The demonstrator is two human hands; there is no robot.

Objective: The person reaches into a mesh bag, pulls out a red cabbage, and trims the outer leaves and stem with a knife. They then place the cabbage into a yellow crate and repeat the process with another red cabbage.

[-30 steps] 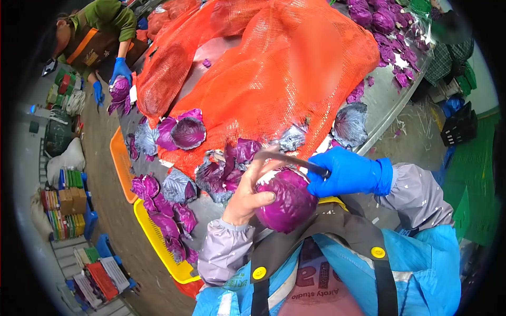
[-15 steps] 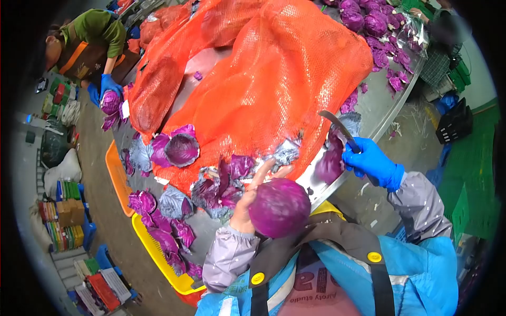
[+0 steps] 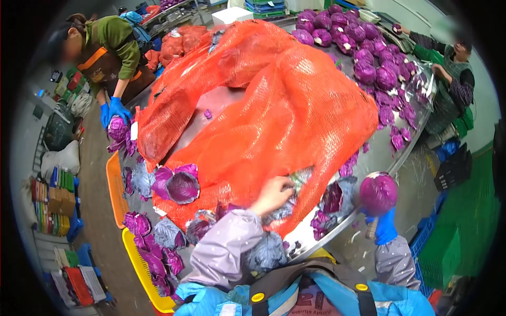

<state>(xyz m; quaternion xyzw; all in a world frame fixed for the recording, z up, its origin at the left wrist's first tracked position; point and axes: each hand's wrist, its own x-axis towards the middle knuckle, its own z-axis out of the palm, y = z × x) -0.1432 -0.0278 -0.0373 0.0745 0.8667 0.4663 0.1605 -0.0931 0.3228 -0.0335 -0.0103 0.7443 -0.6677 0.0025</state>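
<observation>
My right hand (image 3: 386, 227), in a blue glove, is raised beyond the table's right edge. A round red cabbage (image 3: 378, 190) with a pale stem end on top rests against its fingers from above. A brownish handle-like piece (image 3: 371, 228) shows beside the glove; no blade can be seen. My bare left hand (image 3: 274, 196) reaches over the near edge of an orange mesh sack (image 3: 295, 116), fingers curled beside a greyish outer leaf (image 3: 279, 212). Whatever its fingertips grip is hidden. Loose purple leaves (image 3: 182, 185) lie around the sack's near edge.
Red cabbages (image 3: 363, 31) are piled at the table's far right. A yellow crate (image 3: 138, 263) and an orange crate (image 3: 115, 181) stand along the left edge. A co-worker in green (image 3: 113, 47) handles a cabbage at left; another person (image 3: 456, 73) stands at far right.
The cabbage has gone from my left hand to my right. My left hand has moved forward to the sack's edge. The curved knife blade has dropped out of sight. The view has tilted up.
</observation>
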